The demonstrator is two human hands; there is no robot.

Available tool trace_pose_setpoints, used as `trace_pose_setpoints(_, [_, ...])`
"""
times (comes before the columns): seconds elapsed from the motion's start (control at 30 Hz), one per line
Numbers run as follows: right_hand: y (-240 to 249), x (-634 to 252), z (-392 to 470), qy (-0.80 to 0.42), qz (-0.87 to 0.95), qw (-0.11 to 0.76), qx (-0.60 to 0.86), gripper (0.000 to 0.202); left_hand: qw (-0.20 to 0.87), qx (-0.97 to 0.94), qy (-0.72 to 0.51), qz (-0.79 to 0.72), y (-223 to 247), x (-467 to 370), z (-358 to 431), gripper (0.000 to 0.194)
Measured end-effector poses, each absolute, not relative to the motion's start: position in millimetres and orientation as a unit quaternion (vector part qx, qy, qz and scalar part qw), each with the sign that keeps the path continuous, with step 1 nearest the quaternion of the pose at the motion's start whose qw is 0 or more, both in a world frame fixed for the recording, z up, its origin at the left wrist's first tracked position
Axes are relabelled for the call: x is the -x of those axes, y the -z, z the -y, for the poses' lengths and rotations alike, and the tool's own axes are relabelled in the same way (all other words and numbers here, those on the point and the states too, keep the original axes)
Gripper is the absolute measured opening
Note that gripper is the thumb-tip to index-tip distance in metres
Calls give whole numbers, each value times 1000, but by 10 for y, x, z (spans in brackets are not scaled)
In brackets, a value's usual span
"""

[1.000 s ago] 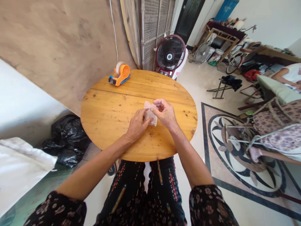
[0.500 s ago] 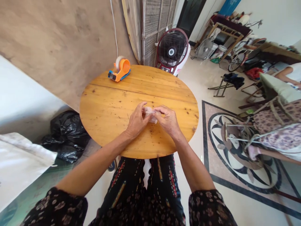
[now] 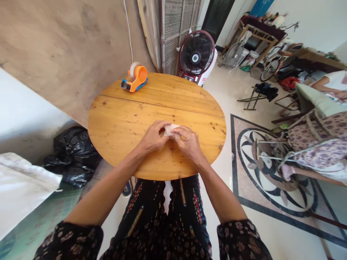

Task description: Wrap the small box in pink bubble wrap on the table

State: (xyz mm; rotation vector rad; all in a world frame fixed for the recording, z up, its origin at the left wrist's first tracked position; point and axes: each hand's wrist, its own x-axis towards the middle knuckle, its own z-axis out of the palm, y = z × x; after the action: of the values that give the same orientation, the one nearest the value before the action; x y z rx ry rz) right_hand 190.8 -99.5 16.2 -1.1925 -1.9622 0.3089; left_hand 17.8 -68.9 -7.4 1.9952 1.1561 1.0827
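Observation:
Over the round wooden table (image 3: 116,122), a small whitish, translucent crumpled piece (image 3: 170,129) is held between my two hands. My left hand (image 3: 155,135) pinches its left side between thumb and fingers. On the other side, my right hand (image 3: 187,140) has its thumb and fingertips closed on the piece. The fingers hide part of it, and what it is made of is hard to tell. An orange and blue tape dispenser (image 3: 137,78) with a roll of tape stands at the table's back left edge.
Behind the table stands a dark red fan (image 3: 196,54). Black plastic bags (image 3: 74,155) lie on the floor at the left, near a white sack (image 3: 24,184). A seated person (image 3: 320,144) is at the far right, near a folding stool (image 3: 255,99).
The whitish piece looks flatter and less spread below my fingers. My hands have shifted slightly left in view, and the whole scene has moved a little left too.

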Motion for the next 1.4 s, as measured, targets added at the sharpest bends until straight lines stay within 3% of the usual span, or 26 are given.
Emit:
trace_pose_setpoints(0.2, [-137,-1925,1037,-116,793,384,459,18,305,-832,-291,-361,13,8,685,75])
trace_pose_setpoints(0.4, [-86,-1974,1055,-94,811,394,423,19,302,-833,-280,-371,28,-8,682,55])
trace_pose_setpoints(0.73, [-27,-1994,1110,-5,827,379,416,26,287,-820,-305,-390,70,-48,658,43])
trace_pose_setpoints(0.97, [-13,-1978,1152,15,855,295,426,30,266,-822,-308,-399,115,-56,659,42])
trace_pose_setpoints(1.4, [104,-2144,1134,48,886,261,381,33,257,-835,-316,-371,167,-93,634,48])
